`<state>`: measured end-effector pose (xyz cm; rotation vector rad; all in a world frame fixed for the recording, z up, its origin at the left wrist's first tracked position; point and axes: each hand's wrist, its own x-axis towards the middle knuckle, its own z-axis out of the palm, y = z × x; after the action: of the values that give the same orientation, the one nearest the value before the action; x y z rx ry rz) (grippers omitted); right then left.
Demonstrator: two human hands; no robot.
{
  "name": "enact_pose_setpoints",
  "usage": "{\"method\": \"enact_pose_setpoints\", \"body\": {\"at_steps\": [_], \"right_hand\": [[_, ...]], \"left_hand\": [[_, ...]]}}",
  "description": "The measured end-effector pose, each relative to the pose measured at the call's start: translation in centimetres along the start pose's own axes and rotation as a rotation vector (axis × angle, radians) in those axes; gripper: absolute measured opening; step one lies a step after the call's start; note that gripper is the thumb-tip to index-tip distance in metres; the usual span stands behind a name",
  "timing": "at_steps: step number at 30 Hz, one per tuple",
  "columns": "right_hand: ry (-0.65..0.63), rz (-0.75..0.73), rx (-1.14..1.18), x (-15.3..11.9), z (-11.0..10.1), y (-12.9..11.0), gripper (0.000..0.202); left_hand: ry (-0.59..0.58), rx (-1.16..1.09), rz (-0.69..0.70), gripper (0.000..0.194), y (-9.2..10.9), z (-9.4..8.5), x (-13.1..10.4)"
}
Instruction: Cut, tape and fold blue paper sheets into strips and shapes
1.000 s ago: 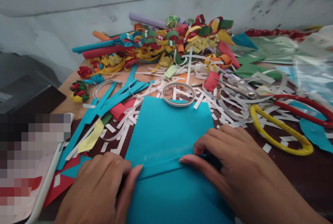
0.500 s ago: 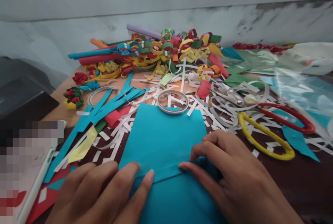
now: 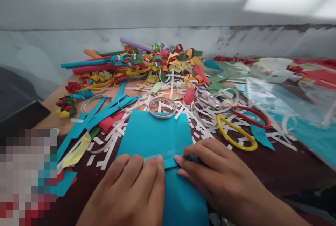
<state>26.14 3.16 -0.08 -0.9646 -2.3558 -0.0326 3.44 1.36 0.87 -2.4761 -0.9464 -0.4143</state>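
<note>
A sheet of blue paper (image 3: 157, 131) lies in front of me, with a narrow folded strip running across it. My left hand (image 3: 131, 187) is closed at the left part of the fold, its fingers together and its thumb on the strip. At the fold's right part, my right hand (image 3: 217, 173) pinches the paper between thumb and fingers. Something clear and shiny, perhaps tape, shows along the fold. On the sheet's far edge rests a roll of tape (image 3: 162, 115). The sheet's near part hangs down between my hands, partly hidden by them.
Scissors with red and yellow handles (image 3: 237, 138) lie at the right among white paper scraps (image 3: 115, 142). Blue strips (image 3: 105, 112) are at the left. Paper chains and flowers (image 3: 157, 58) are piled near the wall. Clear plastic (image 3: 278, 96) lies at far right.
The view has tilted up and turned right. My left hand has moved along the fold toward my right hand and its fingers are closer together. The right hand still pinches the paper.
</note>
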Motion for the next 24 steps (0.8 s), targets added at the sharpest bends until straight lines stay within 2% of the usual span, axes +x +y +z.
{"method": "enact_pose_setpoints", "body": {"at_steps": [2,6,8,10,12,15,18,20,22,24], "right_hand": [[0.021,-0.02,-0.036,0.0,-0.3,0.1,0.018],[0.197,-0.11,0.066,0.7,-2.5,1.1,0.017],[0.276,-0.107,0.134,2.0,-3.9,2.0,0.019],[0.293,-0.165,0.126,4.0,-4.9,3.0,0.029],[0.204,-0.319,0.09,6.2,-5.1,3.9,0.04],[0.089,-0.491,0.047,8.5,-4.0,4.8,0.044],[0.0,-0.529,0.184,8.7,-2.6,4.9,0.052],[-0.061,-0.47,0.336,8.0,-2.2,5.0,0.061],[-0.107,-0.424,0.462,7.4,-2.2,5.3,0.066],[-0.169,-0.403,0.528,7.0,-2.4,5.8,0.065]], "left_hand": [[0.03,0.024,0.002,0.039,0.1,0.1,1.4],[0.294,-0.082,0.034,0.029,-0.9,-0.5,2.0],[0.313,-0.24,0.095,0.028,-1.6,-1.1,1.5],[0.314,-0.376,0.075,0.031,-2.0,-1.6,0.9],[0.323,-0.503,-0.086,0.034,-2.1,-1.7,0.4],[0.307,-0.812,-0.479,0.032,-2.2,-1.5,0.0],[0.234,-1.181,-0.777,0.035,-2.8,-1.4,0.0],[0.157,-1.284,-0.844,0.027,-3.2,-1.3,0.2],[0.071,-1.294,-0.834,0.013,-3.5,-1.1,0.6],[0.002,-1.35,-0.804,0.006,-3.4,-0.9,0.9]]}}
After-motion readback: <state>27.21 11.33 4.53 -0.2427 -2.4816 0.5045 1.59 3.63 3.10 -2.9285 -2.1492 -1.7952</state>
